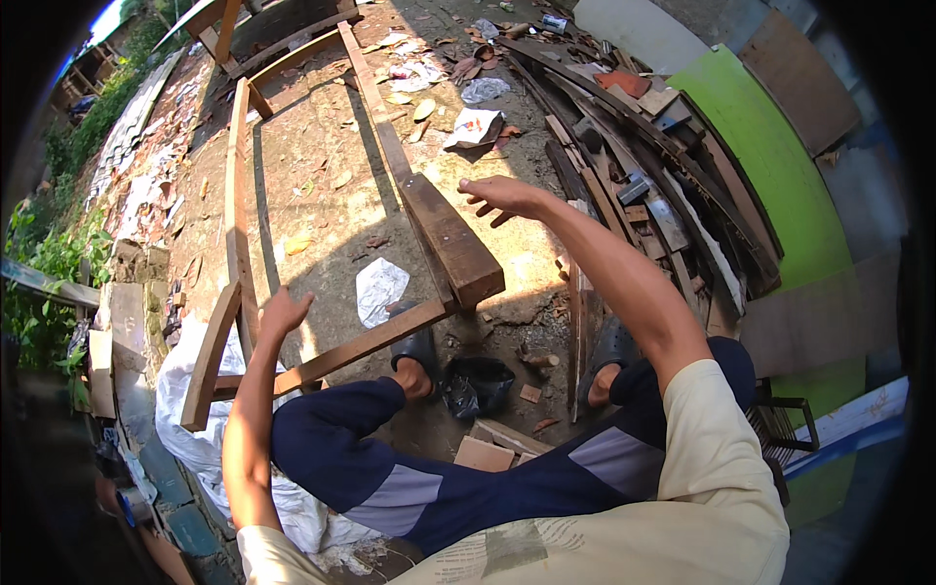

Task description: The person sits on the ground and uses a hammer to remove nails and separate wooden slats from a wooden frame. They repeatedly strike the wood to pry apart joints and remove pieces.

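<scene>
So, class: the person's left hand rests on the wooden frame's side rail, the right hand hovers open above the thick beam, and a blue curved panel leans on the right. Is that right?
One detail is wrong: the curved panel is green, not blue, as the head view shows. The left hand is at the frame's side rail, and the right hand hovers open above the thick beam.

green board, scrap timber pile, perhaps crumpled paper

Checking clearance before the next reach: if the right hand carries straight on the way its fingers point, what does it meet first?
The right hand points left, fingers spread, empty. Straight on, it would likely meet the thick wooden beam of the frame first, just left of and below the fingertips. Depth is unclear; it may pass just above the beam.
</scene>
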Tool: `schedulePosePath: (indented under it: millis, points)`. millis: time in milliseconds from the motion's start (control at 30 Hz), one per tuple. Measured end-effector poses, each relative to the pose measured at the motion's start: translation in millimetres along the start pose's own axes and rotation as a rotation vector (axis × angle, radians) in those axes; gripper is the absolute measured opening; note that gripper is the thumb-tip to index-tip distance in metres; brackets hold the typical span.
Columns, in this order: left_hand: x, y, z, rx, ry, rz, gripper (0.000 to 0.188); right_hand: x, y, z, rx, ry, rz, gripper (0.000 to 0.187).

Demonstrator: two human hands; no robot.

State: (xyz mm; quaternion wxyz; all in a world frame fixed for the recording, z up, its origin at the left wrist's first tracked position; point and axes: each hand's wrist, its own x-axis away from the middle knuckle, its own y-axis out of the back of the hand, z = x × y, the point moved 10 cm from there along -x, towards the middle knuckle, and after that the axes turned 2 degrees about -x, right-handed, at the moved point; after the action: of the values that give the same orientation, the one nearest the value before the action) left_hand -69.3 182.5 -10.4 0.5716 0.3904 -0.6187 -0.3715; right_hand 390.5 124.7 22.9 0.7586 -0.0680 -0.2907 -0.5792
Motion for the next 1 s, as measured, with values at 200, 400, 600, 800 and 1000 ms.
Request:
schedulePosePath:
  millis: [200, 400, 600, 800, 1000]
  points:
    - [144, -1, -225, -0.321, -0.740, 0.453, 0.082, 112, 103, -116, 0.231, -0.305, -0.296, 0.070]
    - [284, 24, -331, -0.308, -1.152, 0.393, 0.066, 199, 107, -226, 0.401, -0.467, -0.459, 0.056]
    - [251, -42, -358, -0.505, -1.049, 0.381, 0.054, 246, 32, -347, 0.389, -0.535, -0.387, 0.052]
    - [228, -54, -406, -0.333, -1.069, 0.315, 0.059, 264, -23, -425, 0.104, -0.763, -0.453, 0.055]
    - [234, -68, -418, -0.435, -1.033, 0.359, 0.056, 265, -63, -490, 0.124, -0.911, -0.474, 0.084]
